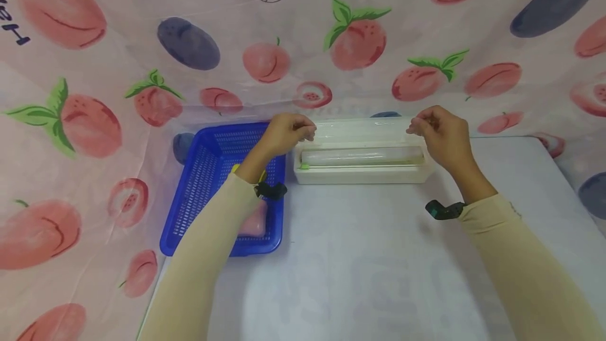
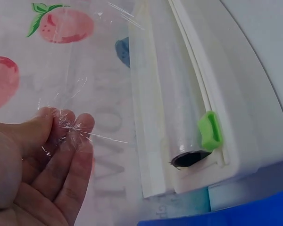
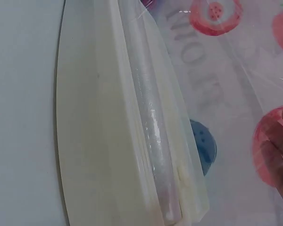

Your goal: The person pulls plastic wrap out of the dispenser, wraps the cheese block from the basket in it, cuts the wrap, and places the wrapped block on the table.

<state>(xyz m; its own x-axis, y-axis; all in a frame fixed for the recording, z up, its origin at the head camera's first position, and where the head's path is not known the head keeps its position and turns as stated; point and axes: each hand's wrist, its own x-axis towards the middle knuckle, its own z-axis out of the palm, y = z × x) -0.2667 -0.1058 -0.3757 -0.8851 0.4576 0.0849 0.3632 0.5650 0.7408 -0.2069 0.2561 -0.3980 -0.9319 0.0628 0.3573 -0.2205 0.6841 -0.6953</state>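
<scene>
A white cling film dispenser [image 1: 364, 176] stands open against the patterned backdrop, a roll of clear film [image 1: 362, 156] inside it. A green slide cutter [image 2: 210, 131] sits at the left end of its front rail. My left hand [image 1: 286, 133] pinches the film's left corner, where the clear film [image 2: 71, 127] bunches between thumb and fingertips. At the other corner my right hand [image 1: 442, 136] pinches the film with curled fingers; the right wrist view shows only part of this hand [image 3: 279, 153]. The sheet stretches between both hands above the dispenser's back.
Left of the dispenser, a blue plastic basket [image 1: 189, 199] holds a pink item [image 1: 254, 221] and something yellow [image 1: 235, 168], both partly hidden by the left arm. A white table [image 1: 355, 257] lies in front. The fruit-print cloth [image 1: 293, 20] rises behind.
</scene>
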